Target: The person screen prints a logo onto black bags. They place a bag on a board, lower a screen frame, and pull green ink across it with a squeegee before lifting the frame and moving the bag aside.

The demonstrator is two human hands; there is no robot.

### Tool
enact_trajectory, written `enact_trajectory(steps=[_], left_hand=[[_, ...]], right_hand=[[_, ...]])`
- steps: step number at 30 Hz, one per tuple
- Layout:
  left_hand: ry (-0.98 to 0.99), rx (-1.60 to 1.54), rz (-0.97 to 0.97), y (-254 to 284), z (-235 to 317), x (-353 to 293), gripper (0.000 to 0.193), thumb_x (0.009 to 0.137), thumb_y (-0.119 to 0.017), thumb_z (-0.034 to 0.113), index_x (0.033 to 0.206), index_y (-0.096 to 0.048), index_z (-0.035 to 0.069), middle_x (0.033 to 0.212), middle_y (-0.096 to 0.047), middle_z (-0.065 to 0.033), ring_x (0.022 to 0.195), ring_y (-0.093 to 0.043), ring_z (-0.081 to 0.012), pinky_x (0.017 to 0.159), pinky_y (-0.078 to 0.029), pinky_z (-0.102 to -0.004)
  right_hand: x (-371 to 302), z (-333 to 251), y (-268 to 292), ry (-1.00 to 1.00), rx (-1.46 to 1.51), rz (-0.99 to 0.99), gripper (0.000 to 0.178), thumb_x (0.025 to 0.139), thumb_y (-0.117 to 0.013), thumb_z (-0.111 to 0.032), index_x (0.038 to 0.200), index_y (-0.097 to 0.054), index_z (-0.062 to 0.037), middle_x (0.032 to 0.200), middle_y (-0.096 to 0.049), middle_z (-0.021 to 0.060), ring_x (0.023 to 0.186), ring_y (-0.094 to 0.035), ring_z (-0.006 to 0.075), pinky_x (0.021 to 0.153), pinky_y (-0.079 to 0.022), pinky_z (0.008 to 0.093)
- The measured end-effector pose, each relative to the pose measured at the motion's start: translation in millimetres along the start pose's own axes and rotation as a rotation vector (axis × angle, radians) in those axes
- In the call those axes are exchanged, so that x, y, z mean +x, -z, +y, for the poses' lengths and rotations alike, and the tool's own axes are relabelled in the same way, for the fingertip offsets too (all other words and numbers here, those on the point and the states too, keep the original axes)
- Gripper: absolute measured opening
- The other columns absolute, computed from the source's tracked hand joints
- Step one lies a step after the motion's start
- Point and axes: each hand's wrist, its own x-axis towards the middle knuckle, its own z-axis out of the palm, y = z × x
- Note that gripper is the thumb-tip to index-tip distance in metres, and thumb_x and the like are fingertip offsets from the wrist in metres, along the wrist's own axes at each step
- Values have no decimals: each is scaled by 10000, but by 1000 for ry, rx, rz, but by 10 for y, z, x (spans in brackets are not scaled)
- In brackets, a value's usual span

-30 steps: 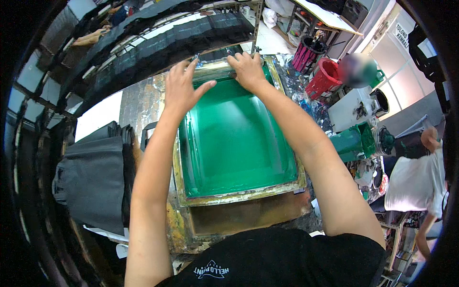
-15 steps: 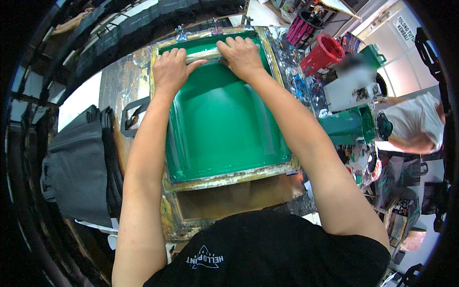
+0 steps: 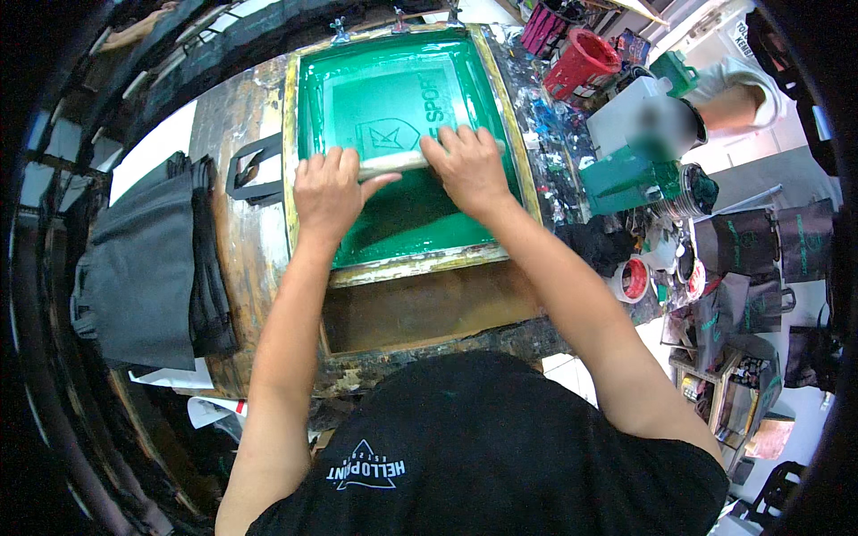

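A squeegee [image 3: 393, 164] with a pale wooden handle lies crosswise in the printing screen [image 3: 407, 266], whose frame is yellowish and ink-stained. My left hand [image 3: 329, 194] grips its left end with the thumb stretched along the handle. Round the right end my right hand [image 3: 468, 170] is closed. Wet green ink [image 3: 402, 219] coats the mesh on the near side; the blade is hidden below the handle. Beyond the squeegee, a shield design with lettering [image 3: 393, 134] shows through the mesh. Black bag handles [image 3: 255, 170] stick out from under the screen's left side.
Folded black fabric bags [image 3: 143, 268] are stacked at the left. Clamps [image 3: 399, 22] hold the screen's far edge. To the right stand a red bucket [image 3: 581, 64], a green ink container [image 3: 626, 179] and a small tub [image 3: 633, 279]. Another person's arm [image 3: 737, 107] reaches in there.
Both hands have drawn the squeegee from the screen's far end toward me, to about its middle. The design now shows behind it. The other person's arm at right has shifted farther back.
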Motion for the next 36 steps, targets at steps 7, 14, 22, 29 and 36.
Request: enact_trajectory(steps=[7,14,22,29,36], left_hand=[[25,-49,-57,531,398,-490,609,767,-755,672,731,-532,107,732,-520,-59,666,-536,-271,615,-422,-411],[77,-103,-69,734,520,-619,600,764,-755,669,748,-564,101,737,-516,-64,687,-533,-270,646,-421,-414],[257,-295,6,818,293,-1254,934,642,-900,593,1347,-626,45,1289,-590,-143,1232,-528,-355,1060,-394,-500],[613,-116,-321,800,-75,-1762,917,533,-979,397,1336,-665,84,1346,-566,-103,1304,-483,-360,1092,-347,-522],[692,-215,-238,817,-97,-1856,881,583,-986,233,1392,-662,100,1316,-611,-77,1267,-537,-290,1098,-364,-489]], right_hand=[[-595,-325,517,12,-16,-125,233,875,-619,-185,1107,-640,-173,902,-587,26,867,-605,216,735,-433,398],[-733,-403,728,26,7,-134,227,885,-611,-164,1111,-632,-164,904,-583,42,875,-598,229,750,-425,401],[-890,-571,818,-69,79,-261,450,763,-779,-223,1166,-604,-125,1049,-592,69,1024,-558,257,921,-400,461],[-1018,-712,795,-124,102,-119,361,830,-686,-195,1182,-639,-128,1047,-606,65,1014,-566,249,997,-381,571],[-832,-611,1020,-127,171,-140,580,710,-830,-246,1239,-622,-132,1136,-591,83,1103,-561,276,1022,-331,571]])
